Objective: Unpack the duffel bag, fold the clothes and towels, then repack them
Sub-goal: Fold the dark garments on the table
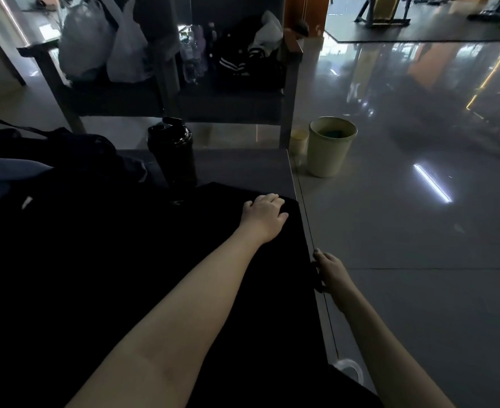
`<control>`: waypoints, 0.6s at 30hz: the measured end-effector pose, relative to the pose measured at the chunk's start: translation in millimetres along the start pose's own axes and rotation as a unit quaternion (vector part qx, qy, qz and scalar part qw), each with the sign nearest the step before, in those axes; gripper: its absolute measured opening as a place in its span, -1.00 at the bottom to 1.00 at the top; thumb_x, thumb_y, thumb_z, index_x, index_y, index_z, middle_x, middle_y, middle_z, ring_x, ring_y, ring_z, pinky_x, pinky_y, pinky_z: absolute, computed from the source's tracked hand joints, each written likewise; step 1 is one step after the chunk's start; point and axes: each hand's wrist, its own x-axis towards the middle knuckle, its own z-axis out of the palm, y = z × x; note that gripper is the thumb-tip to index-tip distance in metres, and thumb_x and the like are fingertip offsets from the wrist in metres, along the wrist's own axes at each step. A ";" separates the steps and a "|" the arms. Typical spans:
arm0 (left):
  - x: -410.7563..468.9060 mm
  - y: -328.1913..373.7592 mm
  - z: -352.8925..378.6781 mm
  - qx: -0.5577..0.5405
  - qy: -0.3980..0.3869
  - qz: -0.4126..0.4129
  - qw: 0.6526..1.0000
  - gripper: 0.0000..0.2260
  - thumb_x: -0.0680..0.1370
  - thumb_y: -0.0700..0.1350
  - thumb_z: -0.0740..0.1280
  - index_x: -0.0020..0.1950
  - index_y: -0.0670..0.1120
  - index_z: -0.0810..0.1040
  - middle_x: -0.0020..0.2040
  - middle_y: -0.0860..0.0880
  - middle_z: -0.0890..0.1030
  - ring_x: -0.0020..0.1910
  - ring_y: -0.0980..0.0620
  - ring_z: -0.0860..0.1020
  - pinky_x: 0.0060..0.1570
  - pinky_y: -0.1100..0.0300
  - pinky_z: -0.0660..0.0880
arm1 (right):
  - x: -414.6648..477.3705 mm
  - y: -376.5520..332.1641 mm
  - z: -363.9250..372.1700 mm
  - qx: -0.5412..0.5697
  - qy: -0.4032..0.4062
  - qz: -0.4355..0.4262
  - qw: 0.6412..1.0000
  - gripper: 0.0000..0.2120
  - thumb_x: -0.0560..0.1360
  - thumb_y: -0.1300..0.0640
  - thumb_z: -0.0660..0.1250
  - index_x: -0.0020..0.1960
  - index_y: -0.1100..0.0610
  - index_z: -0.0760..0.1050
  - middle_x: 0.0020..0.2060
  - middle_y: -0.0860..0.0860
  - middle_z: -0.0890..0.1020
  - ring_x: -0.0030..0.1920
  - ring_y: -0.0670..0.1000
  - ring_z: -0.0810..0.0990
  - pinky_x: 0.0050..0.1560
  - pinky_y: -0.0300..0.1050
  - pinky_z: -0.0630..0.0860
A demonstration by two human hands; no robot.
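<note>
Pressing our left grip (pixel 265 214) flat and released on the black cloth (pixel 184 260) near the far right corner of the desk (pixel 242 166), we judged the cloth light, soft and limp, best taken by its hem corners. Our right grip (pixel 328 269) met the hem at the right edge; we could not tell whether it was clenched.

Spread flat on grey worktop (pixel 242 166): black cloth garment (pixel 154 231). It covers most of the near surface, its right edge along the worktop's right rim. Too dark to tell the garment type. Small white tag (pixel 27 202) shows on the dark cloth toward the left. The left hand (pixel 265 214) rests on its far right corner and the right hand (pixel 329 270) has a grip on its right edge. At far left sits a black fabric duffel bag (pixel 51 145), slumped, strap looped up. A pale blue-grey cloth (pixel 10 169) lies against its near side.
</note>
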 end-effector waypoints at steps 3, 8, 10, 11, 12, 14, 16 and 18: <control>26.7 9.7 3.7 0.013 -0.016 -0.003 1.000 -0.54 0.64 0.08 0.10 0.51 -0.06 0.21 0.51 -0.03 0.21 0.48 -0.06 0.17 0.38 -0.03 0.18 | 14.5 1.0 1.3 -0.019 0.002 -0.031 0.999 -0.76 0.63 0.07 0.15 0.04 0.23 0.48 -0.23 0.14 0.54 -0.34 0.07 0.51 -0.44 -0.16 0.38; 49.5 16.8 1.5 0.071 -0.006 -0.008 0.997 -0.65 0.59 0.04 0.23 0.35 -0.01 0.42 0.34 -0.08 0.40 0.36 -0.11 0.27 0.27 -0.03 0.25 | 29.7 -10.9 -1.2 -0.083 0.029 -0.131 0.987 -0.70 0.59 0.16 0.22 0.27 0.28 0.45 0.15 0.15 0.56 0.17 0.11 0.52 0.23 0.05 0.43; 51.7 14.7 -2.9 0.050 0.003 0.005 0.999 -0.77 0.58 -0.07 0.26 0.23 0.03 0.51 0.24 -0.04 0.46 0.31 -0.08 0.31 0.25 -0.02 0.25 | 33.1 -19.0 -0.7 -0.103 0.029 -0.160 0.981 -0.64 0.57 0.17 0.25 0.33 0.26 0.40 0.17 0.09 0.53 0.19 0.07 0.50 0.22 -0.03 0.43; 51.6 13.1 -5.1 0.038 0.002 0.022 0.999 -0.80 0.57 -0.10 0.26 0.18 0.04 0.53 0.20 -0.02 0.49 0.28 -0.06 0.33 0.23 -0.02 0.25 | 34.4 -23.5 -0.3 -0.105 0.026 -0.174 0.979 -0.62 0.57 0.16 0.26 0.36 0.23 0.37 0.17 0.06 0.51 0.18 0.05 0.50 0.20 -0.06 0.43; 50.4 11.2 -6.7 0.019 -0.004 0.042 0.999 -0.81 0.56 -0.13 0.26 0.14 0.04 0.54 0.16 0.00 0.51 0.25 -0.05 0.36 0.21 0.00 0.26 | 37.1 -26.8 0.1 -0.102 0.026 -0.192 0.976 -0.58 0.56 0.16 0.27 0.39 0.20 0.34 0.21 0.05 0.49 0.20 0.05 0.48 0.21 -0.06 0.42; 45.2 7.5 -8.5 -0.026 -0.005 0.087 0.996 -0.82 0.53 -0.19 0.25 0.07 0.02 0.55 0.08 0.01 0.57 0.17 -0.03 0.46 0.13 0.05 0.29 | 42.4 -33.1 -1.0 -0.114 0.029 -0.233 0.965 -0.48 0.54 0.19 0.31 0.46 0.15 0.26 0.37 0.06 0.38 0.36 0.04 0.36 0.37 0.01 0.33; 40.1 4.6 -9.3 -0.056 0.003 0.122 0.991 -0.80 0.50 -0.26 0.25 -0.01 0.01 0.57 0.00 0.02 0.59 0.06 -0.02 0.52 0.06 0.10 0.36 | 47.1 -39.6 -2.4 -0.130 0.007 -0.267 0.955 -0.39 0.50 0.24 0.34 0.49 0.11 0.20 0.43 0.04 0.31 0.45 0.02 0.24 0.44 0.03 0.23; 37.9 2.1 -10.1 -0.082 -0.003 0.141 0.987 -0.74 0.46 -0.32 0.24 -0.12 0.04 0.56 -0.07 0.03 0.58 -0.01 -0.01 0.54 0.06 0.04 0.44 | 50.7 -43.5 -1.4 -0.133 -0.029 -0.260 0.956 -0.37 0.43 0.16 0.37 0.46 0.03 0.27 0.29 -0.03 0.45 0.39 0.07 0.32 0.39 0.07 0.31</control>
